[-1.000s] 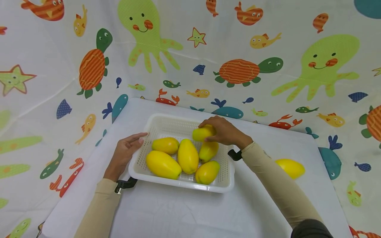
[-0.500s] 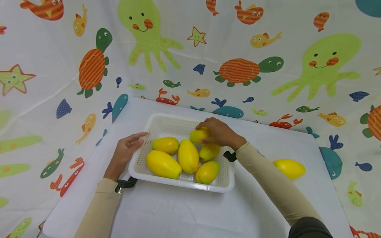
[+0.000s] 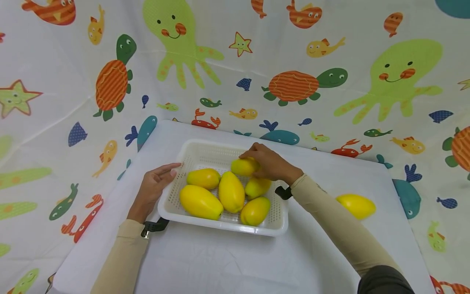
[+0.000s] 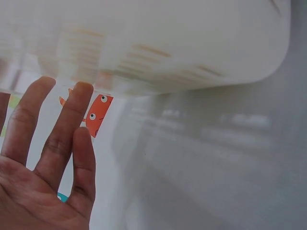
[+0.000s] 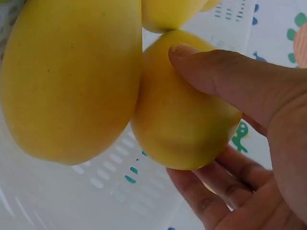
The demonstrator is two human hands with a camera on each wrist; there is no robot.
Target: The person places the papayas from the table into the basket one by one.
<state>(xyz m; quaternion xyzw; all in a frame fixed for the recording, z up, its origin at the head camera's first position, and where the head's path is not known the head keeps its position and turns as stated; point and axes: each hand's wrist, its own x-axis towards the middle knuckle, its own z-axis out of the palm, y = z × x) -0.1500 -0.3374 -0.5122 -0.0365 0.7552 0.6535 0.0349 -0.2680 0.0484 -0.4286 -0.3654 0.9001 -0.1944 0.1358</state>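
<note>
A white perforated plastic basket (image 3: pixel 220 229) holds several yellow papayas, such as the large papaya (image 3: pixel 200 202) at its front left and the upright papaya (image 3: pixel 231 192) in the middle. At the basket's back right, my right hand (image 3: pixel 269 163) grips another papaya (image 3: pixel 244 166), just behind a papaya (image 3: pixel 258 187) partly under the hand. The right wrist view shows the thumb on top of the gripped papaya (image 5: pixel 187 115) and the fingers beneath its end. My left hand (image 3: pixel 156 183) is at the basket's left side, its extended fingers (image 4: pixel 62 129) right at the outer wall.
One more yellow papaya (image 3: pixel 356 206) lies on the white table (image 3: pixel 220 265) to the right, beyond my right forearm. A curtain (image 3: pixel 227 73) printed with sea animals hangs behind and beside the table.
My right hand has shifted slightly left with the papaya, lower into the back of the basket. The left hand has stayed at the basket's left side.
</note>
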